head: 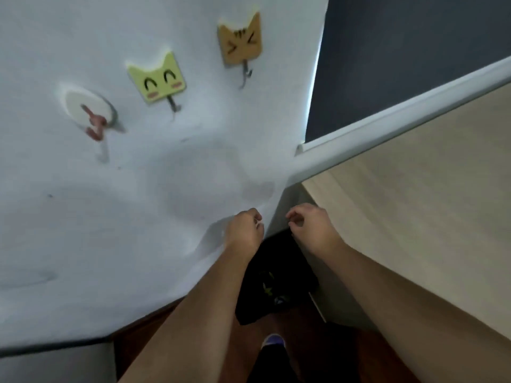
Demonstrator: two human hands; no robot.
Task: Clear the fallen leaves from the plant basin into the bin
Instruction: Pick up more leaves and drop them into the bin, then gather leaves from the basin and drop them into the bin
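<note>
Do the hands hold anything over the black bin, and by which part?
It cannot be told. Both the left hand and right hand have curled fingers above the bin, but the blur hides any leaf.

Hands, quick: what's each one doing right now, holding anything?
Left hand: fingers curled shut above the black bin; contents cannot be told.
Right hand: fingers loosely curled, partly open; nothing visible in it.

**Cat hooks line a white wall in a narrow corner**

A white wall [110,189] carries three adhesive hooks: a round white one [90,107], a yellow-green smiling cat [159,78] and an orange squinting cat [240,40]. A dark grey wall [414,51] stands beyond a white rail [401,111] topping a pale wood-grain panel [428,203]. Reddish-brown wood floor [138,333] shows below. Soft, even light leaves faint shadows on the white wall.
</note>
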